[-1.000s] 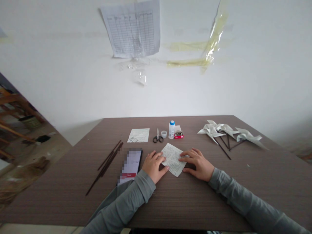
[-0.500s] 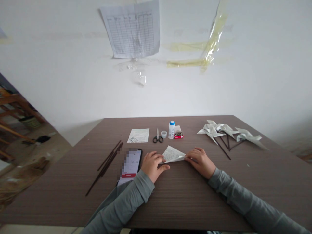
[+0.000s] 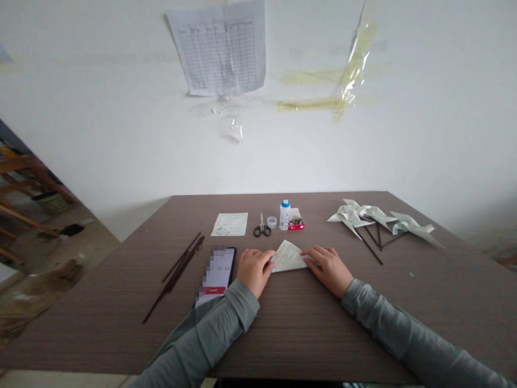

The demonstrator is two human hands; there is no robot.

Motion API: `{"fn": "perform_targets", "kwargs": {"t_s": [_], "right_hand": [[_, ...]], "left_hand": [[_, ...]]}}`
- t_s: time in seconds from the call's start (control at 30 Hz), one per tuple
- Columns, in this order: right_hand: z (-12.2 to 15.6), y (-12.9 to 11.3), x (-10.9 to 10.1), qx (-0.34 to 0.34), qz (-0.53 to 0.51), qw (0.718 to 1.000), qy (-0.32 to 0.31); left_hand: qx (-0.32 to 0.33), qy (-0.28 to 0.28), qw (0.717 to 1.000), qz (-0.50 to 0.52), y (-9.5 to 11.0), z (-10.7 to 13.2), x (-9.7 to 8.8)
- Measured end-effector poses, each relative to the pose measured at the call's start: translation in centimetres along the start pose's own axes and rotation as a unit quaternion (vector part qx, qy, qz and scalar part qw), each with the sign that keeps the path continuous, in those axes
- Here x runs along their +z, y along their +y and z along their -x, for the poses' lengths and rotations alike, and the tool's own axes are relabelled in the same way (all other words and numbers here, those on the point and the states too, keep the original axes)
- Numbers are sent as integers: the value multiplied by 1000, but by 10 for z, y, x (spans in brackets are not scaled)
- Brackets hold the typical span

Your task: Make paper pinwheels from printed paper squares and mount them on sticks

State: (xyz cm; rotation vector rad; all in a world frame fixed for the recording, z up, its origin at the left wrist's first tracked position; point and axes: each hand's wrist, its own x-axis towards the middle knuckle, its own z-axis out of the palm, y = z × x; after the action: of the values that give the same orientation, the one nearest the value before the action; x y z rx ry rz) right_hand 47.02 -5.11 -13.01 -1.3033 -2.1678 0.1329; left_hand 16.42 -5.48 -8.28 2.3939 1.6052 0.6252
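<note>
A printed sheet of paper (image 3: 288, 257), folded into a triangle, lies on the table in front of me with its point towards the wall. My left hand (image 3: 254, 269) holds its left corner between thumb and fingers. At the opposite corner, my right hand (image 3: 330, 268) grips the paper the same way, fingers on top and thumb at the near edge. Both corners are partly hidden under my fingers.
Beyond the hands stand scissors (image 3: 262, 230), a small clear cup (image 3: 272, 222), a blue-capped bottle (image 3: 285, 216) and a red box of small metal pieces (image 3: 296, 225). Leftward lie a phone (image 3: 218, 275), dark sticks (image 3: 177, 272) and another sheet (image 3: 230, 224); rightward, paper pinwheels (image 3: 374, 215).
The raised fold of the paper now lies flatter. My right hand has shifted slightly left and inward over its corner, and my left fingers have drawn closer together on the other corner.
</note>
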Motion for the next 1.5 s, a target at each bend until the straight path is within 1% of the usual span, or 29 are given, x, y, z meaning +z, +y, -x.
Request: {"fn": "perform_targets", "kwargs": {"t_s": [0.2,0.47,0.6,0.67,0.77,0.93,1.1,1.2,1.27,1.37,1.5], "right_hand": [[2,-6,-1,-5,27,999,-16],[3,-14,1,3,65,998,-3],[2,-18,0,8,67,998,7],[1,-21,-1,14,71,997,1],[0,-24,-1,28,84,996,-14],[-2,-32,-2,27,125,992,-15],[-9,-47,-9,80,161,981,-77],[-12,-55,-14,95,161,977,-102],[-13,-56,-15,97,157,977,-108],[-13,-56,-16,93,155,979,-98],[-13,-57,-15,100,151,978,-105]], "left_hand": [[26,4,1000,-16,-7,0,8],[7,9,999,-31,3,2,11],[-3,21,999,-38,3,2,16],[-2,24,999,-44,3,2,18],[-7,20,999,-48,6,2,15],[-41,-7,998,-49,19,-1,5],[-63,-12,996,-59,23,-2,4],[-68,-17,996,-58,22,-3,6],[-70,-17,996,-57,22,-3,6],[-76,-19,995,-63,25,-4,4],[-84,-43,992,-81,32,-5,-2]]}}
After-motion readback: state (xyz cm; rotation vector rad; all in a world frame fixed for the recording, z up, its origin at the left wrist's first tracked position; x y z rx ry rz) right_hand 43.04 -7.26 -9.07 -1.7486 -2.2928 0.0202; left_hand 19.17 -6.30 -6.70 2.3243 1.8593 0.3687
